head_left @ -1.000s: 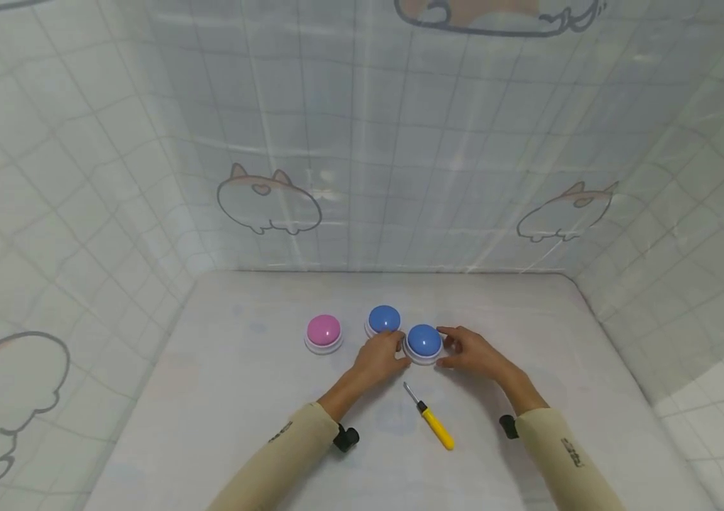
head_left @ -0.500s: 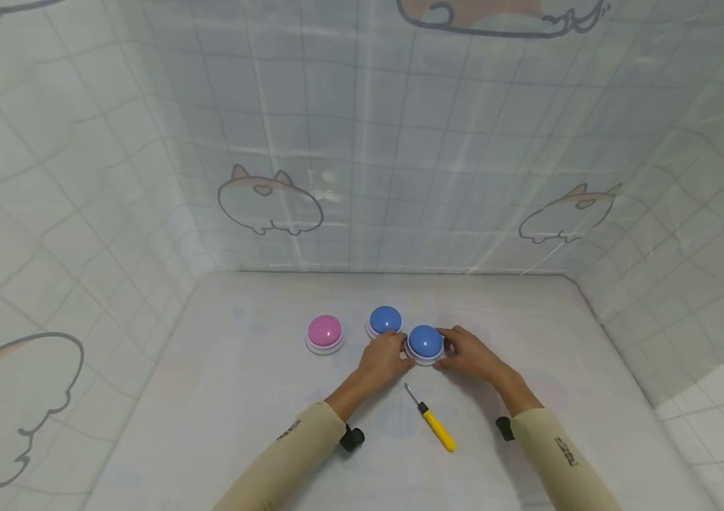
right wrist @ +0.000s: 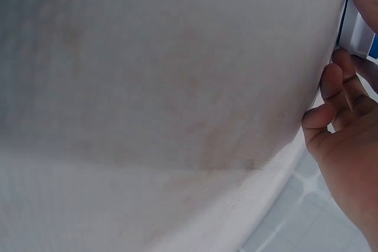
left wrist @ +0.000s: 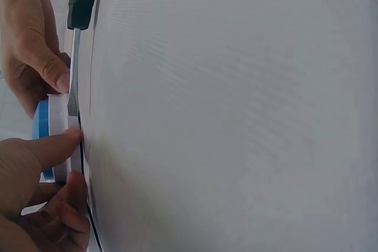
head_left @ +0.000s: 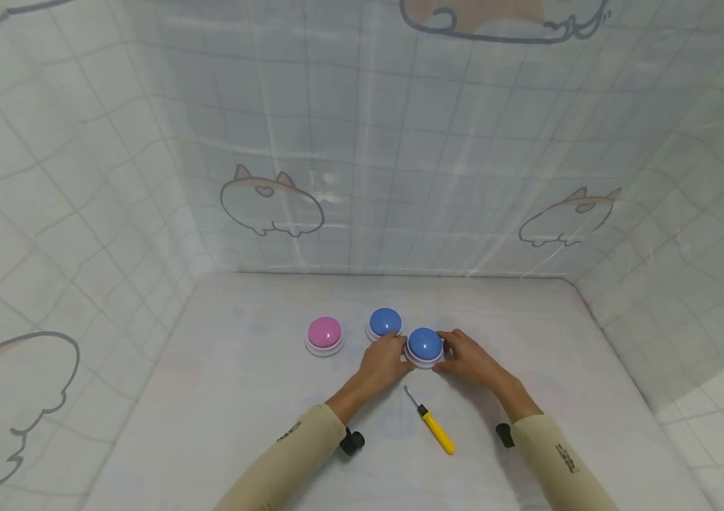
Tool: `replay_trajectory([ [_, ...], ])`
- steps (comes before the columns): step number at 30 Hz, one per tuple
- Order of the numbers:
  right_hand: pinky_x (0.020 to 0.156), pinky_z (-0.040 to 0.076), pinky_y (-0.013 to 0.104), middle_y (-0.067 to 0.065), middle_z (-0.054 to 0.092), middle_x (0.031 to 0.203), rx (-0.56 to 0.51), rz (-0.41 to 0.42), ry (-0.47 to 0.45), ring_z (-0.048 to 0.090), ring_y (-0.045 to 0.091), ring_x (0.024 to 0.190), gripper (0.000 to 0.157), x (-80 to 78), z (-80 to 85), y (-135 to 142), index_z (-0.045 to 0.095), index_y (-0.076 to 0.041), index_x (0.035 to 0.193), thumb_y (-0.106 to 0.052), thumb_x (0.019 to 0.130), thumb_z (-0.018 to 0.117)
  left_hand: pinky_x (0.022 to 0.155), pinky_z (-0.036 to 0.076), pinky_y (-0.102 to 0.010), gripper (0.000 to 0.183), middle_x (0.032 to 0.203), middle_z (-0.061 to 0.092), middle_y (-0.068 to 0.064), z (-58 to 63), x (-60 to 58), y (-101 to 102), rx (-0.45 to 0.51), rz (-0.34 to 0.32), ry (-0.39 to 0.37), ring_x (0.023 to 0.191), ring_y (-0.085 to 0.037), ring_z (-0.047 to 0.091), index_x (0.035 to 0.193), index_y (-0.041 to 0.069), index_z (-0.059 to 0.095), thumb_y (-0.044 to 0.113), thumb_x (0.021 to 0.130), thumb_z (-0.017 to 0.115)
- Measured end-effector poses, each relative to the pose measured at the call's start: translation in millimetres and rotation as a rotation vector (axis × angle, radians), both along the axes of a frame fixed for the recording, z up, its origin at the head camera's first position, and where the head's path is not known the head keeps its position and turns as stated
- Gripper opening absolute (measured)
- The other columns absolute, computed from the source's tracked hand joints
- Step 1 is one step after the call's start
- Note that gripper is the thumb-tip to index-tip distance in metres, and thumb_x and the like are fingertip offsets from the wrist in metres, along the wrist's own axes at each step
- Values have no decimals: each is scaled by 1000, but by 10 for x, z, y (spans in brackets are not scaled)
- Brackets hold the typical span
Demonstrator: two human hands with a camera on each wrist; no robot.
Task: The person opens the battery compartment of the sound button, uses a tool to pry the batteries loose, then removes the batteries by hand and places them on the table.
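Note:
A blue push button [head_left: 425,344] with a domed top and a round white base stands upright on the table between both hands. My left hand [head_left: 381,365] grips its base from the left, thumb on the near side and fingers behind. From the right, my right hand [head_left: 469,358] holds the same base between thumb and fingers. The left wrist view shows the white base [left wrist: 59,116] from the side, low at the tabletop. Another blue button [head_left: 385,321] sits just behind my left hand, which overlaps its lower edge. The right wrist view catches my right hand [right wrist: 348,128] at the right edge.
A yellow-handled screwdriver [head_left: 435,429] lies in front of the hands, its flat metal tip pointing toward the held button. Left of the blue buttons stands a pink button [head_left: 324,333] on a white base. Tile-patterned sheeting [head_left: 394,163] walls the back and sides of the white table [head_left: 221,426].
Both forearms have drawn slightly inward toward each other. The hands keep their hold on the blue button, which stays in about the same place.

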State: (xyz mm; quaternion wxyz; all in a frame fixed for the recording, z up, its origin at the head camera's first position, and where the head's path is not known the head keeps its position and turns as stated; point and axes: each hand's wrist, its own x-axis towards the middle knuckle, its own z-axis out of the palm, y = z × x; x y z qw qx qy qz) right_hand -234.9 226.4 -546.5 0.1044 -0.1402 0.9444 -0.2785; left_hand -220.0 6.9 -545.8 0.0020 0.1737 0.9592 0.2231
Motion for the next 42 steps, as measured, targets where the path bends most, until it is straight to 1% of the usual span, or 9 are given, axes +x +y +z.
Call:
replay_trajectory([
  [9, 93, 51, 42, 2, 58, 110, -28, 3, -3, 55, 18, 98, 72, 20, 15, -28, 55, -8, 142, -29, 80, 86, 68, 51, -25, 42, 97, 65, -1, 36, 34, -61, 14, 6, 7, 81, -10, 57, 117, 9, 72, 30, 83, 84],
  [13, 88, 51, 39, 2, 57, 111, -58, 14, 2, 55, 18, 98, 72, 41, 50, -54, 55, -9, 142, -31, 80, 86, 78, 56, -33, 51, 111, 68, -6, 66, 67, -134, 31, 12, 16, 92, -16, 65, 126, 8, 68, 32, 84, 82],
  [17, 82, 49, 35, 2, 56, 110, -97, 25, -9, 53, 19, 96, 74, 68, 104, -101, 55, -11, 143, -36, 80, 85, 90, 55, -41, 55, 124, 68, -9, 107, 114, -239, 52, 9, 26, 107, -22, 66, 132, 7, 65, 34, 86, 80],
  [19, 80, 48, 34, 2, 55, 109, -118, 32, -19, 52, 19, 95, 75, 81, 128, -131, 54, -11, 143, -38, 80, 85, 90, 55, -41, 55, 123, 67, -8, 140, 143, -294, 61, 9, 29, 106, -22, 66, 132, 8, 66, 35, 86, 80],
  [23, 76, 47, 32, 1, 55, 109, -140, 44, -19, 52, 21, 95, 75, 98, 163, -198, 54, -12, 143, -41, 81, 84, 82, 56, -36, 54, 116, 66, -7, 195, 185, -405, 97, 7, 42, 97, -19, 66, 131, 8, 67, 34, 86, 81],
  [27, 72, 47, 29, 0, 56, 108, -140, 57, -6, 52, 20, 94, 72, 138, 215, -286, 56, -12, 141, -42, 81, 83, 76, 54, -29, 55, 114, 64, -4, 229, 232, -555, 164, -6, 52, 91, -15, 63, 133, 10, 65, 34, 86, 81],
  [31, 71, 49, 28, -2, 56, 107, -132, 74, -14, 52, 17, 93, 71, 201, 281, -392, 57, -15, 140, -46, 81, 82, 73, 53, -24, 56, 119, 64, -5, 268, 305, -714, 246, -31, 16, 85, -15, 64, 136, 11, 63, 32, 87, 80],
  [34, 70, 49, 27, -5, 55, 105, -128, 87, -1, 51, 15, 91, 72, 234, 313, -455, 57, -15, 140, -49, 81, 81, 74, 54, -24, 57, 124, 65, -6, 297, 346, -808, 285, -41, -7, 87, -15, 67, 138, 11, 62, 32, 88, 79],
  [42, 69, 48, 26, -7, 54, 103, -143, 136, 42, 51, 13, 90, 73, 253, 341, -560, 57, -14, 139, -52, 82, 80, 76, 57, -28, 57, 135, 64, 0, 305, 372, -956, 320, -27, -34, 92, -13, 70, 141, 18, 59, 33, 89, 78],
])
